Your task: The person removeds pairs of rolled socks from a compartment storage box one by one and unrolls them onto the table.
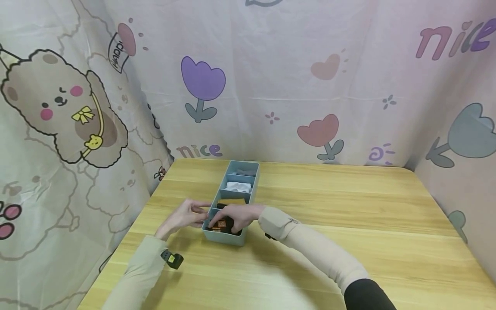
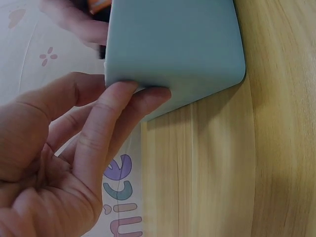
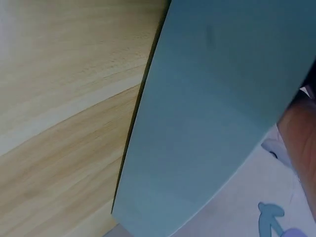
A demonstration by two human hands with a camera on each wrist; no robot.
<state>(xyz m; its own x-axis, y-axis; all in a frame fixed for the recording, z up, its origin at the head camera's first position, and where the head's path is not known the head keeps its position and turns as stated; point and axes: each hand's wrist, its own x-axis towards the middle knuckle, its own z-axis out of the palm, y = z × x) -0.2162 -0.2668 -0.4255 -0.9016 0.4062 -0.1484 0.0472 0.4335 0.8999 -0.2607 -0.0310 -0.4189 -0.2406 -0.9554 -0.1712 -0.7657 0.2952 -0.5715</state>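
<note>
A long pale blue-green storage box (image 1: 224, 237) with a row of compartments stands on the table. In its front compartment lies a dark folded bundle with an orange patch (image 1: 221, 224); its exact kind is unclear. My right hand (image 1: 239, 214) reaches in from above, with thumb and fingers to either side of the bundle. At the box's left side, my left hand (image 1: 190, 213) pinches the rim; in the left wrist view, two fingers (image 2: 98, 128) touch the outer wall while another digit meets the edge. The box wall (image 3: 202, 123) hides most of the right hand in the right wrist view.
The compartment behind holds a mustard-and-black folded item (image 1: 231, 201). Farther back are a white folded cloth (image 1: 238, 187) and a grey one (image 1: 246, 172). The wooden table (image 1: 341, 202) meets printed curtains (image 1: 263, 77) at the back and sides.
</note>
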